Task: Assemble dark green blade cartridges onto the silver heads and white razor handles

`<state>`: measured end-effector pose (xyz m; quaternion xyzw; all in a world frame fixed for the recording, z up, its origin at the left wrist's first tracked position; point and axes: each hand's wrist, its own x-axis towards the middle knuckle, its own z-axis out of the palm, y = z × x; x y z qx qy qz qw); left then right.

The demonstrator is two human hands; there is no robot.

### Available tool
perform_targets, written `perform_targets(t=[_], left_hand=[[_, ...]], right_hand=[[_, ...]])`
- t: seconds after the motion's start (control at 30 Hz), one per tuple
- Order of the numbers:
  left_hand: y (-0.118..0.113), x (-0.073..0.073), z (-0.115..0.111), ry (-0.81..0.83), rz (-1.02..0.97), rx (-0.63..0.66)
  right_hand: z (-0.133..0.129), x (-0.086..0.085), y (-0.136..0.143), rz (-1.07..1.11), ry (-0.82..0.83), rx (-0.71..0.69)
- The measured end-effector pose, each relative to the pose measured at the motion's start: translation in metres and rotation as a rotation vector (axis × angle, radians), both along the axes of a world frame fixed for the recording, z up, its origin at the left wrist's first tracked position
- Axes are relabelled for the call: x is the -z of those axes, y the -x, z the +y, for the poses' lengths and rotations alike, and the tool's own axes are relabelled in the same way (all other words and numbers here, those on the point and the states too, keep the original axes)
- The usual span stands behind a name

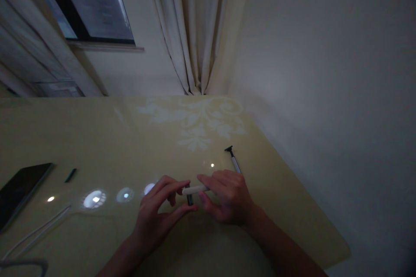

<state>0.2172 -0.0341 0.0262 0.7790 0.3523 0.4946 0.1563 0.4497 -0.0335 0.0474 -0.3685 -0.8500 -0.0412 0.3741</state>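
My left hand (pixel 160 207) grips a small dark cartridge (pixel 190 199), apparently a razor head, upright between thumb and fingertips. Pinched in my right hand (pixel 229 197) is a pale, slim stick with a rounded end (pixel 194 190). That end lies across the cartridge, and my palm hides the rest of the stick. Just beyond my right hand a razor handle (pixel 235 163) with a black T-shaped top lies on the table, its lower end hidden behind the hand.
The glossy yellowish table (pixel 136 138) meets a wall on the right. On the left lie a dark tablet (pixel 22 190), a small dark green strip (pixel 70 175) and a white cable (pixel 39 228). Curtains (pixel 195 30) hang beyond the far edge, near a window (pixel 91 4).
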Motion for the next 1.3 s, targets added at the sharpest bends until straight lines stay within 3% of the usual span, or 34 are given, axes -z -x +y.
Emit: perform_targets(t=[0.23, 0.4, 0.57, 0.73, 0.9, 1.3], left_hand=[[0.0008, 0.0005, -0.0004, 0.012, -0.004, -0.008], [0.0008, 0.0008, 0.0007, 0.006, -0.010, -0.003], [0.0025, 0.0016, 0.0007, 0.009, 0.013, -0.005], [0.0039, 0.0040, 0.0017, 0.025, 0.005, 0.001], [0.0044, 0.0015, 0.0012, 0.034, -0.002, -0.029], [0.0063, 0.0043, 0.0029, 0.006, 0.030, -0.027]], right_hand=[[-0.0009, -0.0010, -0.0007, 0.001, 0.000, 0.025], [-0.0010, -0.0006, -0.0005, -0.047, -0.017, -0.035], [-0.0008, -0.0012, -0.0017, -0.018, -0.013, 0.020], [-0.0015, -0.0017, -0.0002, -0.067, -0.023, -0.030], [0.0007, -0.0044, -0.0048, -0.037, -0.026, 0.027], [-0.0020, -0.0026, -0.0007, -0.054, -0.020, -0.025]])
